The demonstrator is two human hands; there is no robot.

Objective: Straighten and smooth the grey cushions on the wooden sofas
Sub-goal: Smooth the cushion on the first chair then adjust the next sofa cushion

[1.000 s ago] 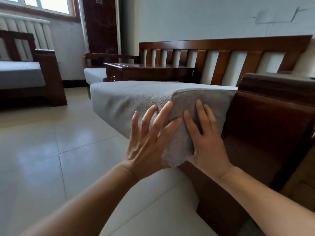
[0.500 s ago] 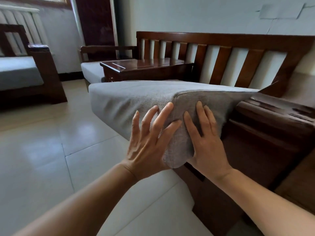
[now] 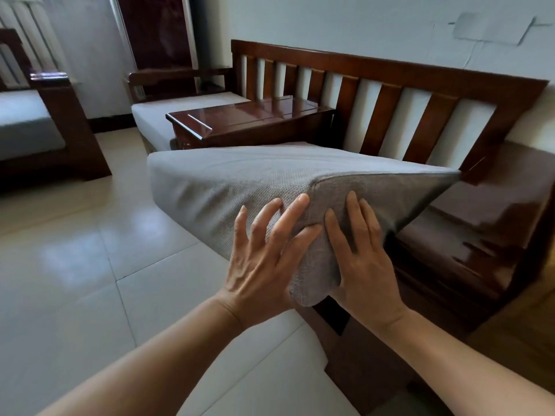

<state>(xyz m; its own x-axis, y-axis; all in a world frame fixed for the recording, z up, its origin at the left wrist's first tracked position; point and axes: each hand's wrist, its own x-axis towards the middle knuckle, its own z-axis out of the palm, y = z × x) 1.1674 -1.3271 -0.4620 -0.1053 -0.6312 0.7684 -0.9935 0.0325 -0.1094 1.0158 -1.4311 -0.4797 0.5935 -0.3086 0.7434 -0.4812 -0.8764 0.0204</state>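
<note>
Grey cushion (image 3: 240, 181) lies skewed on the wooden sofa (image 3: 390, 85), its long axis running up-left from the grip: left hand (image 3: 264, 259) and right hand (image 3: 363, 259), fingers straight, press flat either side of its near corner.

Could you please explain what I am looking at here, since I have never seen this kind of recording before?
There is no machine: a person wears a wide-angle camera on the head, looking forward and down, so you see their own arms. The left hand and right hand press flat, with straight fingers, on either side of the near corner of a grey cushion. It lies on a wooden sofa, and that corner juts out past the frame. Nothing is gripped. A wooden side table stands behind it, and another sofa on the left.
</note>
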